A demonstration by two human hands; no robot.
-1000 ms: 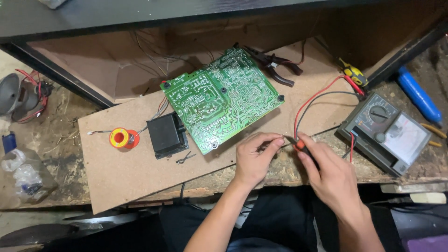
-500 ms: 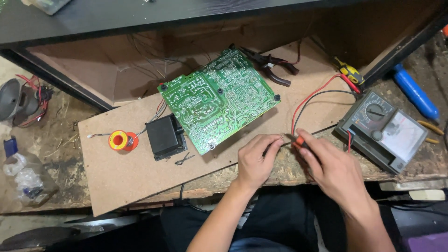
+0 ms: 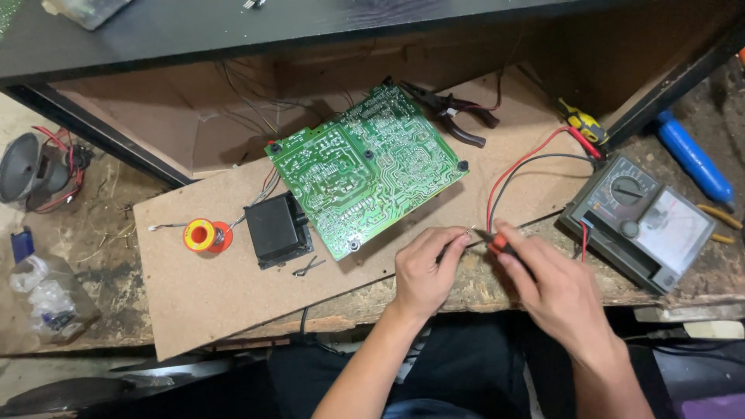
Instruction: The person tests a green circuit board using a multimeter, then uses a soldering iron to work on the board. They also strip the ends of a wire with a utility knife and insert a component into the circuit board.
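My left hand (image 3: 423, 271) pinches a thin dark probe, with its metal tip (image 3: 470, 230) pointing right. My right hand (image 3: 552, 289) grips a red probe (image 3: 497, 243), whose tip meets the other tip just above the front edge of the particle board (image 3: 202, 295). A red lead (image 3: 512, 169) and a black lead (image 3: 543, 159) run from the probes to an analog multimeter (image 3: 646, 221) on the right. A green circuit board (image 3: 365, 167) lies solder side up behind my hands, wired to a black box (image 3: 278, 230).
A solder spool (image 3: 204, 236) sits left of the black box. Pliers (image 3: 459, 116) and a yellow screwdriver (image 3: 579, 121) lie at the back, with a blue tool (image 3: 694, 161) far right. A small speaker (image 3: 27, 167) and a plastic bag (image 3: 46, 299) are at the left. A dark shelf (image 3: 233, 31) overhangs the bench.
Both hands stay at the board's front edge with the probe tips together. My right hand has shifted slightly right, and the view has drifted a little.
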